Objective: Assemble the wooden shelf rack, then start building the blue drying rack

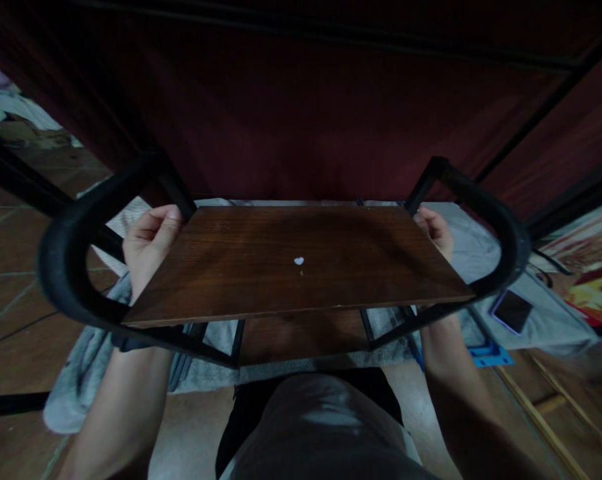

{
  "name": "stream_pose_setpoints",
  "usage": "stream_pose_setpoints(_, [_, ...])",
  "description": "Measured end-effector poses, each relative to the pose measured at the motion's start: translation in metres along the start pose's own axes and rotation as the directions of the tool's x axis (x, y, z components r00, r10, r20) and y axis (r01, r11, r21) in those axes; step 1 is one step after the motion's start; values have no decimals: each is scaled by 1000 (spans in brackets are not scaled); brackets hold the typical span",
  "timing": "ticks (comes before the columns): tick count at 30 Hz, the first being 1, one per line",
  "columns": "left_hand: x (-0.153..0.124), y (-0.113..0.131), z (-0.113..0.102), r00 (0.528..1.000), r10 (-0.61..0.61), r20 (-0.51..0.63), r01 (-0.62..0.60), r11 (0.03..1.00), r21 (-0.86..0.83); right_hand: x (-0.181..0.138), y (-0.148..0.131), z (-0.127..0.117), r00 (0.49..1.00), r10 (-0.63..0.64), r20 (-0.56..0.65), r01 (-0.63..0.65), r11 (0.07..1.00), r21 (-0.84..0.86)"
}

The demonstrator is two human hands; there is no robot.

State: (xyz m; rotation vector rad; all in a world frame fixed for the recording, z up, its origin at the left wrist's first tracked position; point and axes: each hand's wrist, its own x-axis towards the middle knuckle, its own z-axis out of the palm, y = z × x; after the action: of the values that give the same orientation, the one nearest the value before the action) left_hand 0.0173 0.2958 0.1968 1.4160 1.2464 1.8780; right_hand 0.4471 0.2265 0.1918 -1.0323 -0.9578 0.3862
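Observation:
In front of me is a black-framed shelf unit with a brown wood-grain board (pixel 305 280) as its upper shelf. A small white heart-shaped mark (pixel 299 261) shows on the board. Curved black frame sides (pixel 63 260) rise at both ends. My left hand (pixel 153 240) is closed, thumb against fingers, beside the frame at the board's far left corner. At the far right corner my right hand (pixel 435 230) is closed too, its fingertips by the frame's upright. Whatever either hand pinches is too small or hidden to make out. Below lies a second brown board (pixel 303 339).
A dark red panelled surface (pixel 301 120) stands right behind the shelf. Grey cloth (pixel 545 320) lies beneath, with a phone (pixel 511 311) and a blue object (pixel 491 355) on the right. A wooden frame (pixel 551 403) rests on the tiled floor (pixel 11 267) at lower right.

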Motion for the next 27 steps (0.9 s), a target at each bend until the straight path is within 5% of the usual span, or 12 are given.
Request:
stream_pose_setpoints(7, [-6,0,-1,999,-43,-6,43,999,-13,12,-2,-1,991,-133,23,134,987,-90])
stream_pose_setpoints(19, [-2,2,3,999,-37,-17,36,998,-44,6,7,-4,996,-88,8,88,995,-54])
stream_pose_setpoints(27, [-5,8,1,998,-60,10,61,993,-97,15,2,1,984,-175,-10,172,976,-135])
